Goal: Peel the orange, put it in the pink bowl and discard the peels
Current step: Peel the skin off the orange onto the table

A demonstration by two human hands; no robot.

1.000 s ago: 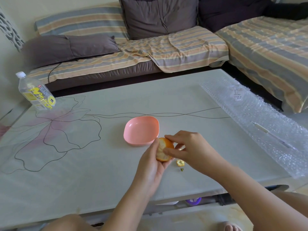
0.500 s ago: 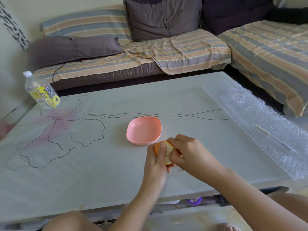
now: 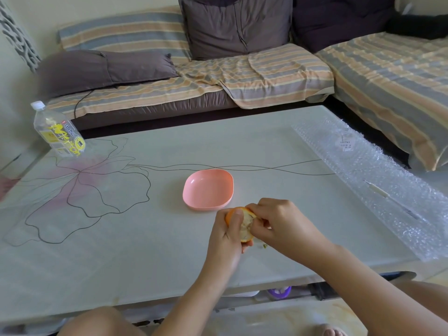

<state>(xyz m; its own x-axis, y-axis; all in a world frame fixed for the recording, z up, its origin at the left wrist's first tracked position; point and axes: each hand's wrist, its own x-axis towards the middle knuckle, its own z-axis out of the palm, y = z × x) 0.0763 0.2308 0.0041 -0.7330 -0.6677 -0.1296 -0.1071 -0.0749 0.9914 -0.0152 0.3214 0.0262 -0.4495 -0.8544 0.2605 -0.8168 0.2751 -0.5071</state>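
A partly peeled orange (image 3: 244, 224) sits upright in my left hand (image 3: 226, 236), pale flesh showing on the side facing me and orange rind still on its far side. My right hand (image 3: 278, 223) pinches the rind at the orange's right edge with its fingertips. Both hands hover just above the table (image 3: 121, 251), a little in front of the empty pink bowl (image 3: 208, 189). A tiny green stem bit (image 3: 264, 245) lies on the table under my right hand. The small peel piece seen earlier is hidden by my hand.
A clear water bottle (image 3: 57, 132) with a yellow label stands at the table's far left corner. A sheet of bubble wrap (image 3: 378, 175) covers the table's right side. Striped sofas with grey cushions (image 3: 237, 25) border the far and right edges.
My left hand has turned the orange so its peeled side faces me. My right fingers have shifted from the top to the orange's right edge. The loose peel piece is now covered.
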